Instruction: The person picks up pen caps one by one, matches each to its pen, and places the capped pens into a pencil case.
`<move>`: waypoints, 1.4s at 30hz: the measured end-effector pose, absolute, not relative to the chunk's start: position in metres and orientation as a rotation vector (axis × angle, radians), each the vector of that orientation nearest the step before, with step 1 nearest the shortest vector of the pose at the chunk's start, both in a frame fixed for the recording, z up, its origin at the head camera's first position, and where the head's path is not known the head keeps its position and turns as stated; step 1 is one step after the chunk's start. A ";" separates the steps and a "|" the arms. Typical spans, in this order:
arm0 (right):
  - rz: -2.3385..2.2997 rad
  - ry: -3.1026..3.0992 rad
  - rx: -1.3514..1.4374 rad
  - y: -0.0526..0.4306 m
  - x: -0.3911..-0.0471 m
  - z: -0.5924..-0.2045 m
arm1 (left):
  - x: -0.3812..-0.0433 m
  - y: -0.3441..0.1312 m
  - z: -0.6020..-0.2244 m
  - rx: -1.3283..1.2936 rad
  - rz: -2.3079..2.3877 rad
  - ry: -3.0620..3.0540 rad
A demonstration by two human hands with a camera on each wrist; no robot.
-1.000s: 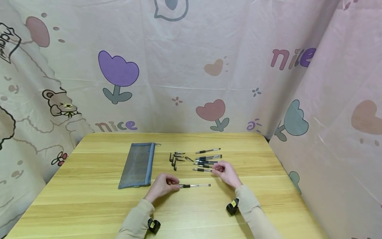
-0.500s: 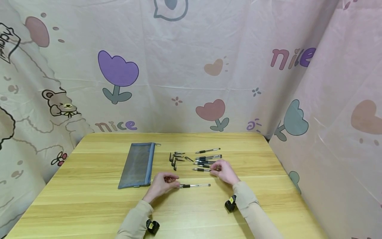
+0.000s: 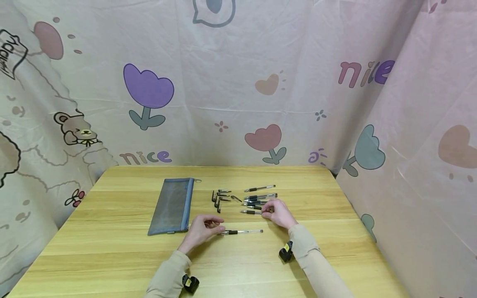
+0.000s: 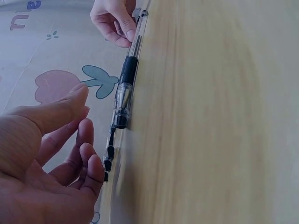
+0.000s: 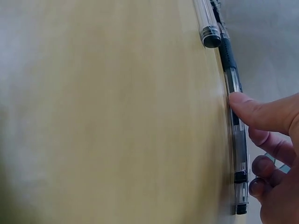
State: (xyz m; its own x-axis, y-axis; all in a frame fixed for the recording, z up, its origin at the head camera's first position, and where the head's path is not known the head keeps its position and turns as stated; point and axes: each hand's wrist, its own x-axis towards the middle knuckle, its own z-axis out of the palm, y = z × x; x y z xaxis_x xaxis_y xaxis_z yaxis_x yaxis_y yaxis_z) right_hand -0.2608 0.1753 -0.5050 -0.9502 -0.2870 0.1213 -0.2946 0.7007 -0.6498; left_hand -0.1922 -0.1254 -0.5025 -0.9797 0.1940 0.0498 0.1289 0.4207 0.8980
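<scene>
A clear gel pen with a black grip (image 3: 242, 231) lies crosswise on the table, its tip inside a clear cap in the left wrist view. My left hand (image 3: 203, 232) is beside its capped end; the fingers (image 4: 86, 133) are loosely bent and apart from the pen. Farther back, my right hand (image 3: 277, 213) pinches the barrel of an uncapped gel pen (image 3: 251, 212), whose tip points left. In the right wrist view the thumb (image 5: 247, 108) lies against that barrel. Several more gel pens (image 3: 261, 196) lie just behind the right hand, partly hidden by it.
Several loose black pen caps (image 3: 217, 203) are scattered left of the pens. A grey mesh zip pouch with blue edging (image 3: 171, 207) lies flat to the left. The wooden table (image 3: 112, 248) ends at a printed curtain (image 3: 208, 136) behind and at the sides.
My right hand has slid slightly left along the uncapped pen. The left hand has eased slightly left, so a little more of the capped end shows. The pens look unmoved.
</scene>
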 end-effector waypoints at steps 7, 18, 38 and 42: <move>1.080 -2.908 0.483 0.174 -0.262 -0.506 | -0.192 -0.126 -0.504 0.321 1.637 2.587; 1.032 -2.906 0.523 0.173 -0.263 -0.506 | -0.192 -0.126 -0.505 0.251 1.723 2.527; 1.094 -2.812 0.478 0.171 -0.250 -0.508 | -0.200 -0.127 -0.508 0.062 1.833 2.617; 1.146 -2.803 0.465 0.172 -0.248 -0.508 | -0.205 -0.126 -0.508 0.032 1.831 2.645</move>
